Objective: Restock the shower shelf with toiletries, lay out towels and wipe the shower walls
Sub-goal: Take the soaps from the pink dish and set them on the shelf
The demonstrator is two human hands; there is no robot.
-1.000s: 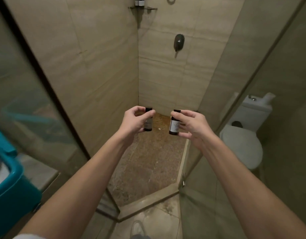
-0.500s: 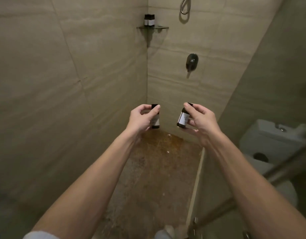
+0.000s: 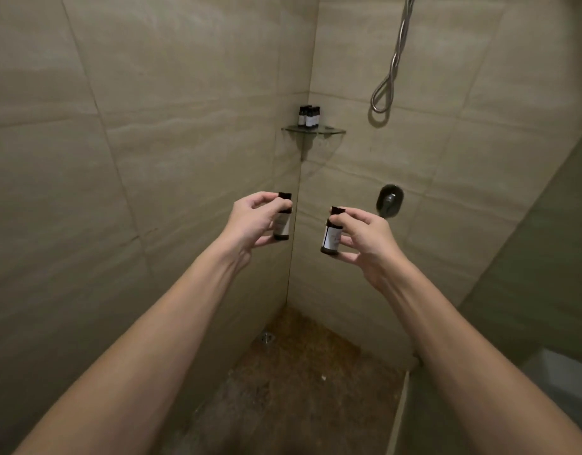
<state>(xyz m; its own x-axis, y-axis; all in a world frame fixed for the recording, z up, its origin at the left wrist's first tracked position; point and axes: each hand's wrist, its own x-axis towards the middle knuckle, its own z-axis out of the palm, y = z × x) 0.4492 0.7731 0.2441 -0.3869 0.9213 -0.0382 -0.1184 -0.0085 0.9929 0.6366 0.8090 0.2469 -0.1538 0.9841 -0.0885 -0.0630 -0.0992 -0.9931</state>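
Left hand (image 3: 250, 221) pinches a bottle (image 3: 282, 218) upright at frame centre, cap clear above the fingers; right hand (image 3: 365, 239) clamps another bottle (image 3: 330, 236), tilted slightly; both look light, rigid, probably slick, best held mid-body; the shelf (image 3: 329, 130) waits above, a few bottles already there.

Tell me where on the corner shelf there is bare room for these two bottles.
The glass corner shelf is crowded at its back corner, where small dark bottles cluster. Bare glass lies right of them, toward the hose-side wall, along the front rim, and a narrower strip to their left. The left hand and right hand each hold one bottle below it.
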